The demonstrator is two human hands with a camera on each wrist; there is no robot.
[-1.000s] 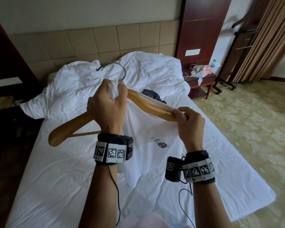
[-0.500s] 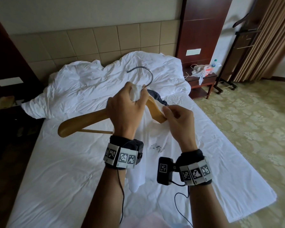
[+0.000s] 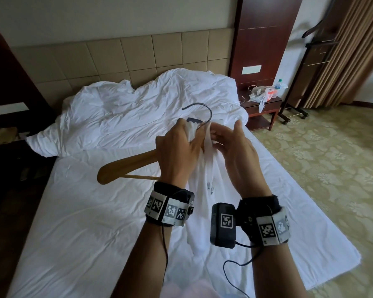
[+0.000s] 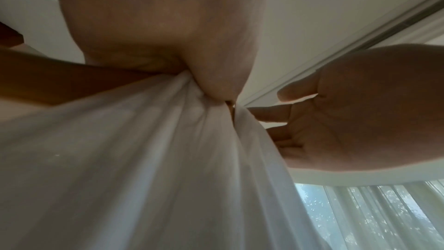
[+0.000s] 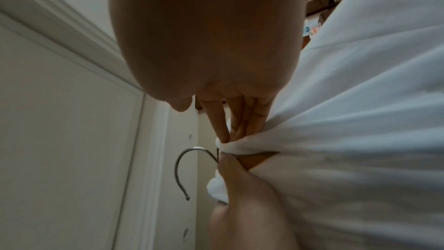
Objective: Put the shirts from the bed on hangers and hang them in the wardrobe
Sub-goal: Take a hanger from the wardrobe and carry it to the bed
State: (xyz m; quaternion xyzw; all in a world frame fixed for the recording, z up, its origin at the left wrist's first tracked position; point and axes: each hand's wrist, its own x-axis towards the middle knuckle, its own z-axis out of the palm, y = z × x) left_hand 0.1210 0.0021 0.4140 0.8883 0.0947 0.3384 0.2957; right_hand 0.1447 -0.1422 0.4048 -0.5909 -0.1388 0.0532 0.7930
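While raised over bed (image 3: 73, 222), left hand (image 3: 177, 151) fisted round shirt (image 3: 205, 183), hanger (image 3: 127, 166).

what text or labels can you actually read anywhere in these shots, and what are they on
No words or numbers can be read in any view.
White shirt: a small dark print, folded and too blurred to read.
Wrist bands: black and white square code markers, no letters.
Bottle on the bedside table: its label is too small to read.
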